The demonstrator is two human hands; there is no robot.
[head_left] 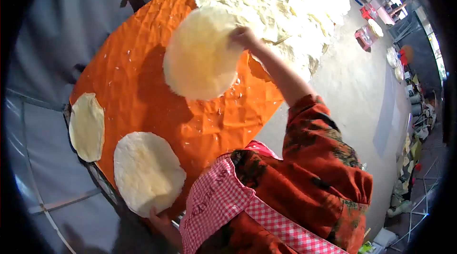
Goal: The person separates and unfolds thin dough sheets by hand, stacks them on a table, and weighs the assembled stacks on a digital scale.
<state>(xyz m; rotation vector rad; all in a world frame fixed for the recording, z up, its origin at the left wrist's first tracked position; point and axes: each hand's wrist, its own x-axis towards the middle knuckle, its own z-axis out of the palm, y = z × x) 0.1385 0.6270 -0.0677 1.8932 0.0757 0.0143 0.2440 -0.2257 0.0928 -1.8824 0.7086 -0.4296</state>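
My right hand [243, 39] is closed on the edge of a thin round flatbread [202, 59], which hangs over an orange cloth [128, 87]. The bread casts a shadow on the cloth. At the lower left, my left hand [159, 219] has its fingers at the near edge of a second round flatbread [147, 170]; part of that hand is hidden. A third, paler flatbread [87, 127] lies at the cloth's left edge. Just past my right hand spreads a large layered heap of flatbreads [281, 6], washed out by bright light.
Grey sheeting [57, 39] hangs along the left side. Concrete floor [352, 97] runs to the right of the cloth. Farther off stand a red crate [365, 37] and several household items along the wall. White crumbs are scattered on the cloth.
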